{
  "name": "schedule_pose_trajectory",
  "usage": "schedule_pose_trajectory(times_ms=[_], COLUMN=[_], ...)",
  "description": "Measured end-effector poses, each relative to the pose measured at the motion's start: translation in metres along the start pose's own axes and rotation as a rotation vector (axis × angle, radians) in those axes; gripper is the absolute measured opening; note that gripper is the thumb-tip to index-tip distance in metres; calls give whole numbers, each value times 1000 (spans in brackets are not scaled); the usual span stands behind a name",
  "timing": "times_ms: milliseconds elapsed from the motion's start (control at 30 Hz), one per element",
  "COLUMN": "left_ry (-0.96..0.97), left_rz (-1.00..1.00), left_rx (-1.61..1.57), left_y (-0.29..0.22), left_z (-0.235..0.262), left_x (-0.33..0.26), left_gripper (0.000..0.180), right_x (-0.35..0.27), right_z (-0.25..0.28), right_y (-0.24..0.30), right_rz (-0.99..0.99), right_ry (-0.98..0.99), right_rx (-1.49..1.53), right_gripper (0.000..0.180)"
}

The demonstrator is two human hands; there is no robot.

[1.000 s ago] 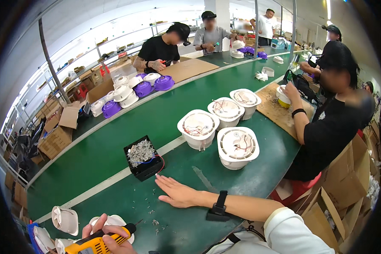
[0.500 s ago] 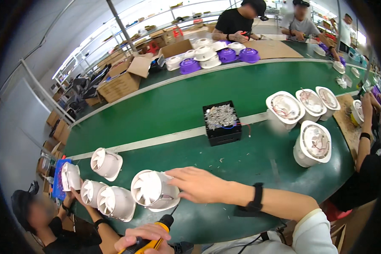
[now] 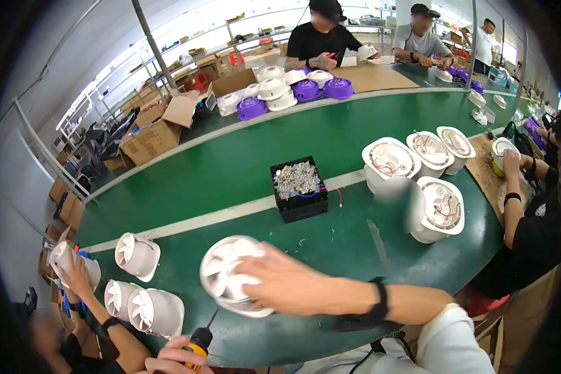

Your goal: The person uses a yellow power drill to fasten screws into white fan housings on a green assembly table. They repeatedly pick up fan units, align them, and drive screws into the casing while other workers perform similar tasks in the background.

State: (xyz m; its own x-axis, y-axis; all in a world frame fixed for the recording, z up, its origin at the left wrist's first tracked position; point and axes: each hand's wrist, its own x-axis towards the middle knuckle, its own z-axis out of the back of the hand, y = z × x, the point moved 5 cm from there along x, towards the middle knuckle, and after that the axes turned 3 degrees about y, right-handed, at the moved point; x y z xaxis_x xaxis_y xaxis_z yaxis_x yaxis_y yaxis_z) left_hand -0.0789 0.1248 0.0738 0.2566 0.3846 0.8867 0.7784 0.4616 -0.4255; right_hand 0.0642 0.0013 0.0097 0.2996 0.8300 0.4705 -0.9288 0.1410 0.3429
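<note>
My right hand [image 3: 287,283] reaches in from the right and grips a white round fan housing [image 3: 221,271], its fingers bent over the rim and the bladed face. The housing's blades face up and toward the left. Low in the picture, my left hand [image 3: 177,355] is closed around a yellow and black power drill [image 3: 199,341]. The drill's thin bit points up and right, close to the housing but apart from it. Part of the left hand and the drill's grip are cut off by the lower edge.
Several similar housings [image 3: 159,311] stand at the left, where a co-worker's hand [image 3: 76,277] holds another. A black box of screws [image 3: 299,206] sits mid-table. Open housings with red wires [image 3: 439,209] stand at the right. Purple and white covers [image 3: 305,90] are piled beyond the green table.
My right hand has moved onto the housing's bladed face, and the housing has tilted further up. The drill has shifted left and lower. The co-worker at left has lifted a housing.
</note>
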Motion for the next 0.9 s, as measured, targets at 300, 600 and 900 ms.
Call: schedule_pose_trajectory(times_ms=[300, 600, 900], left_ry=[164, 263, 340], left_rz=[537, 755, 696], left_rx=[-455, -570, -608], left_y=[48, 60, 64], left_z=[-52, -121, -128], left_x=[-21, -38, -57], left_gripper=[56, 77, 85], right_x=[-152, -158, -141], right_z=[86, 79, 58], right_y=[-4, -12, -27], right_rz=[-375, -538, -543], right_ry=[191, -165, -139], right_rx=[-162, 37, -13], right_gripper=[17, 82, 96])
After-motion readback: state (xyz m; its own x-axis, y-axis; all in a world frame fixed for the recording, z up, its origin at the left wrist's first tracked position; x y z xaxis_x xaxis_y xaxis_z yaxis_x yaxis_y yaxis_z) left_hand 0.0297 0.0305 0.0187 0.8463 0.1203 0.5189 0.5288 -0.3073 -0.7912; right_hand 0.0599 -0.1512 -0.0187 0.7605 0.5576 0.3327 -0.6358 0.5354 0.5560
